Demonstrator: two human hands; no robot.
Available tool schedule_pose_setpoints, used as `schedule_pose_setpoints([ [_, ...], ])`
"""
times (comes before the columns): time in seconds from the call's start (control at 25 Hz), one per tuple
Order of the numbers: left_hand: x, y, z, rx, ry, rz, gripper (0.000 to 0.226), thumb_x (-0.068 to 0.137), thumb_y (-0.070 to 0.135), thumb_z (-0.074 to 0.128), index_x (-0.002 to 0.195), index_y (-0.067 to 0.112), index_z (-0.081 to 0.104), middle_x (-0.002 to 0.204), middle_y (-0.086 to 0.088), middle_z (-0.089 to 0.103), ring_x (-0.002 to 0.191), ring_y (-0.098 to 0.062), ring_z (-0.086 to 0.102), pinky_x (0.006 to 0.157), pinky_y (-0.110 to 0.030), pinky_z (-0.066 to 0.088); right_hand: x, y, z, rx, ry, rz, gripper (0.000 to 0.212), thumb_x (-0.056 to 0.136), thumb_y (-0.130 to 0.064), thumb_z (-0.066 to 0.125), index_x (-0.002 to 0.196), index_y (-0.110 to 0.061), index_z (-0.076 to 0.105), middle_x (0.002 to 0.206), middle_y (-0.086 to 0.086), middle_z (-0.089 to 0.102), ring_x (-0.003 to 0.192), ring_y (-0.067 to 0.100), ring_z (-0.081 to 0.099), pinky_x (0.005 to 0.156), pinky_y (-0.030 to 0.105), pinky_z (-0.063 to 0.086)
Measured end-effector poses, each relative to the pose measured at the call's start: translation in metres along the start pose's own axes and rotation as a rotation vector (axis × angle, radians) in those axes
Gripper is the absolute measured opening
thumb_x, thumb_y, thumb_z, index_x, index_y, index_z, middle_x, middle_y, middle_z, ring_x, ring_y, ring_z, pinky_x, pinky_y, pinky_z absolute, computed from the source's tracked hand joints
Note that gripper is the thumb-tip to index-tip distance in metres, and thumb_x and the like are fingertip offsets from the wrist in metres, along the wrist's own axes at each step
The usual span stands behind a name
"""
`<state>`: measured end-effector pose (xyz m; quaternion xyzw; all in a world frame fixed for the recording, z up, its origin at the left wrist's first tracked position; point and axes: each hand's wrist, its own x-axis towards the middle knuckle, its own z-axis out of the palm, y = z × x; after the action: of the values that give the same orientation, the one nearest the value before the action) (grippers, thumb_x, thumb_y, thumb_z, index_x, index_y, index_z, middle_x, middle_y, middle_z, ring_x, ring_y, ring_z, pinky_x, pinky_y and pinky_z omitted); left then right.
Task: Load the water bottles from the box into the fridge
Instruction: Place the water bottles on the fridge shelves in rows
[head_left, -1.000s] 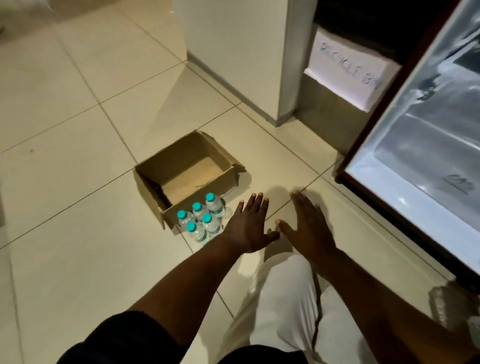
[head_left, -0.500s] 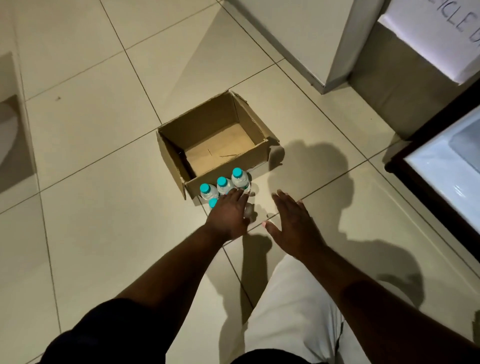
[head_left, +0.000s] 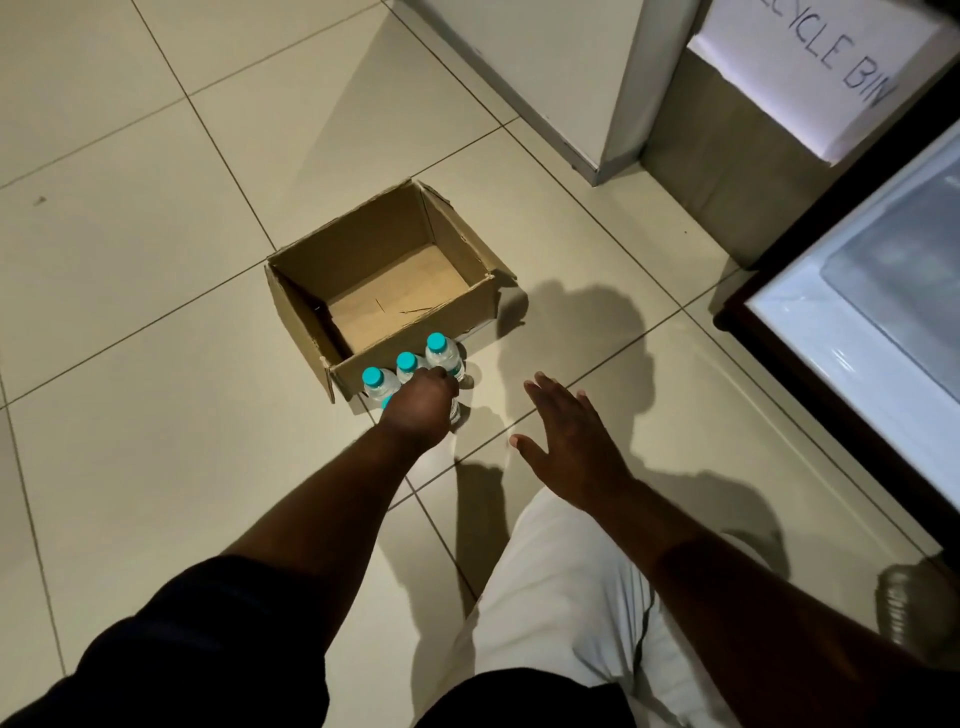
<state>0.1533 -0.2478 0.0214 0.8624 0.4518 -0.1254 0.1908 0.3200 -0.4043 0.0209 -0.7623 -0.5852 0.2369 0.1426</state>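
The left hand (head_left: 420, 405), open beside the bottles (head_left: 406, 362) a second ago, is now curling round the front bottle (head_left: 455, 411), standing on the floor at the box's (head_left: 467, 312) 6 o'clock. The right hand (head_left: 569, 441) is hovering flat, empty. Loading the fridge (head_left: 857, 322) is beginning.

Dark, maybe navy sleeves (head_left: 197, 639); pale trousers (head_left: 561, 597).

Kitchen, tiled floor (head_left: 156, 467), fridge (head_left: 836, 338), recycle bin (head_left: 727, 166)

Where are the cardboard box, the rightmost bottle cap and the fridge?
cardboard box (head_left: 363, 249): head view, far inner wall.
rightmost bottle cap (head_left: 436, 341): head view, teal top.
fridge (head_left: 831, 405): head view, dark lower frame.
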Motion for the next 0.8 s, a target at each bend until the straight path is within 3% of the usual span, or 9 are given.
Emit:
schedule_pose_setpoints([
  [0.24, -0.009, 0.025, -0.012, -0.044, -0.064, 0.161, 0.037, 0.088, -0.004, 0.065, 0.121, 0.010, 0.066, 0.118, -0.008, 0.067, 0.103, -0.020, 0.066, 0.083, -0.023, 0.051, -0.010, -0.002, -0.021, 0.090, 0.064, -0.008, 0.069, 0.100, -0.040, 0.060, 0.158, -0.017, 0.031, 0.166, 0.003, 0.027, 0.154, 0.019, 0.022, 0.126, 0.042, 0.014],
  [0.4, -0.011, 0.065, -0.041, -0.033, -0.112, 0.311, 0.040, 0.091, 0.000, 0.067, 0.128, 0.015, 0.064, 0.121, -0.004, 0.067, 0.107, -0.017, 0.065, 0.084, -0.022, 0.053, -0.023, 0.008, -0.041, 0.158, 0.111, 0.056, 0.071, 0.097, -0.034, 0.067, 0.157, -0.017, 0.033, 0.164, 0.002, 0.031, 0.152, 0.017, 0.026, 0.126, 0.040, 0.014],
  [0.6, -0.016, 0.133, -0.086, 0.030, -0.124, 0.483, 0.038, 0.091, 0.009, 0.071, 0.127, 0.020, 0.065, 0.129, -0.002, 0.064, 0.119, -0.019, 0.062, 0.095, -0.029, 0.053, -0.051, 0.031, -0.073, 0.216, 0.211, 0.100, 0.074, 0.091, -0.023, 0.075, 0.155, -0.017, 0.038, 0.162, 0.001, 0.036, 0.150, 0.017, 0.030, 0.125, 0.045, 0.019],
  [0.8, -0.028, 0.209, -0.126, 0.169, -0.125, 0.652, 0.038, 0.090, 0.009, 0.072, 0.127, 0.018, 0.067, 0.128, -0.004, 0.066, 0.116, -0.023, 0.062, 0.098, -0.039, 0.054, -0.082, 0.053, -0.116, 0.243, 0.337, 0.165, 0.076, 0.081, -0.023, 0.082, 0.149, -0.016, 0.047, 0.151, 0.002, 0.051, 0.139, 0.020, 0.047, 0.121, 0.038, 0.025],
])
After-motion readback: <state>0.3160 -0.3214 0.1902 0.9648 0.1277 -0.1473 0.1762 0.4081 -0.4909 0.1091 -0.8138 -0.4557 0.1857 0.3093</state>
